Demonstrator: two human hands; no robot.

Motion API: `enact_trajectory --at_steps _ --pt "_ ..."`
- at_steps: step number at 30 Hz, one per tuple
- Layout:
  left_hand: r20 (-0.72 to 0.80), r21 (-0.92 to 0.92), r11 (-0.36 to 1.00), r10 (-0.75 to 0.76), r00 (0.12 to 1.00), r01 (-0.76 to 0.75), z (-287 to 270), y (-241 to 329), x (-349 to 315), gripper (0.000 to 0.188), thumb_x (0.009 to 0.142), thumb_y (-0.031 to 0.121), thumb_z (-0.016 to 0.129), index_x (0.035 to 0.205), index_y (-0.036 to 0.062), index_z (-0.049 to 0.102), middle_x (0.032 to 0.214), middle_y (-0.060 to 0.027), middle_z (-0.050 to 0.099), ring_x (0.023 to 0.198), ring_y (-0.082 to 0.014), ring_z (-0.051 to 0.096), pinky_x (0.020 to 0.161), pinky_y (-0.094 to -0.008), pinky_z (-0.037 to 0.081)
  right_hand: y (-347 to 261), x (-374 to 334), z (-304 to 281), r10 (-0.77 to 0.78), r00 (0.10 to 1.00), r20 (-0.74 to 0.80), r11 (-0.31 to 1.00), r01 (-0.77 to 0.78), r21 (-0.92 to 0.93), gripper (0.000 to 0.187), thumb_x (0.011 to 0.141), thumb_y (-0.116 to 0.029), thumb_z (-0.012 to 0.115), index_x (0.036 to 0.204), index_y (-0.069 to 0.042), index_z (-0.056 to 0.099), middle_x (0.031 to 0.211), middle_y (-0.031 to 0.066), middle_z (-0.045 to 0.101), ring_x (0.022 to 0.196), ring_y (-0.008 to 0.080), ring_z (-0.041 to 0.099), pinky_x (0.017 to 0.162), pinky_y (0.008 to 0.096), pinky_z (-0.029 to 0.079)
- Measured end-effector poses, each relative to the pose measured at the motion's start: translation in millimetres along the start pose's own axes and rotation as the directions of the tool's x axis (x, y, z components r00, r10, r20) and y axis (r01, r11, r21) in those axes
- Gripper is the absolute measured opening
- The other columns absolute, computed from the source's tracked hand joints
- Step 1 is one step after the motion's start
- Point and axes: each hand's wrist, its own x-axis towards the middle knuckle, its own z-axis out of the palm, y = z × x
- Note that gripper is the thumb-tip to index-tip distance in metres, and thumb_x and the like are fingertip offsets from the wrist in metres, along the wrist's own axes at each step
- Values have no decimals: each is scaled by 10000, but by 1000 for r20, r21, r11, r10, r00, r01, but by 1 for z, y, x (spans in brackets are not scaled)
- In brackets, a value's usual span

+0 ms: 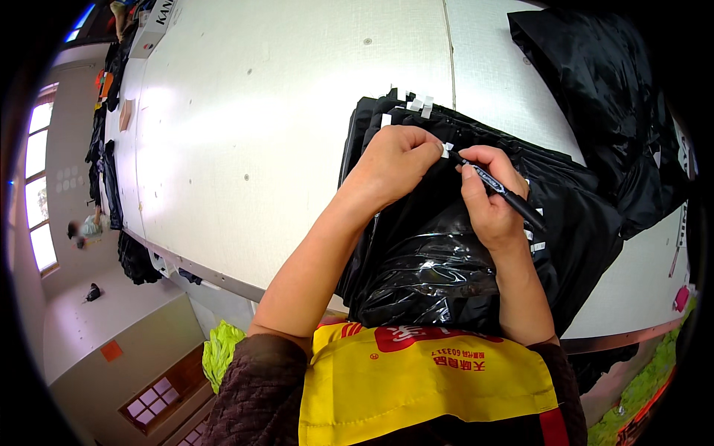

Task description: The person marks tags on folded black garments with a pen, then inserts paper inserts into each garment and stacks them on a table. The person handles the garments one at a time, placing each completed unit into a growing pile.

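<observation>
Over the black fabric stack [420,201], the left hand [398,162] pinches a white tag [447,149], the right hand [494,197] grips a marker pen [515,201]: likely marking, next needing steadiness.

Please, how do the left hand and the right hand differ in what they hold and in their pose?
The left hand pinches a small white tag, while the right hand holds a black marker. The left hand shows mostly its back; the right hand shows its thumb side. Both are bare, above the black stack.
</observation>
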Motion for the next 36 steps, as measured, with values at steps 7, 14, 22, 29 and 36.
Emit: enact_trajectory --at_steps 7,14,22,29,36 --pt "4 -2 1000 -5 1000 5 0 0 -1 221 842 216 572 882 18 663 592 45 527 499 -33 456 436 -199 360 -1 0 -1 67 998 18 995 -68 69 125 789 -51 600 903 -1 592 720 89 608 589 144 575 551 254 453" --pt "17 -18 999 -28 999 28 -2 2 -3 215 849 216 583 877 21 666 614 38 544 524 -32 469 459 -187 366 1 -4 -3 151 988 -12 977 -148 156 120 822 -58 579 927 0 581 718 49 605 565 82 520 524 216 415" --pt "287 560 593 515 808 -578 41 -6 -76 372 769 295 676 1018 24 624 1011 -114 583 878 -266 576 741 -346 482 -17 2 -15 212 975 -71 774 -123 621 187 895 -52 483 1057 34 519 847 102 610 586 43 459 507 175 388" --pt "257 424 619 618 743 -661 36 -32 -71 326 737 145 657 1029 17 593 1087 -135 553 1007 -301 529 869 -403 427 -1 -1 -2 321 945 55 854 -314 415 168 885 -80 534 1030 2 557 789 47 602 583 34 475 506 177 392" --pt "-209 783 563 641 739 -266 -1 -16 -47 386 718 22 655 1094 9 567 1026 -137 571 928 -308 545 788 -370 456 -1 0 -2 282 958 60 878 -282 386 179 885 -94 537 1029 10 557 793 52 607 588 40 487 515 180 403"
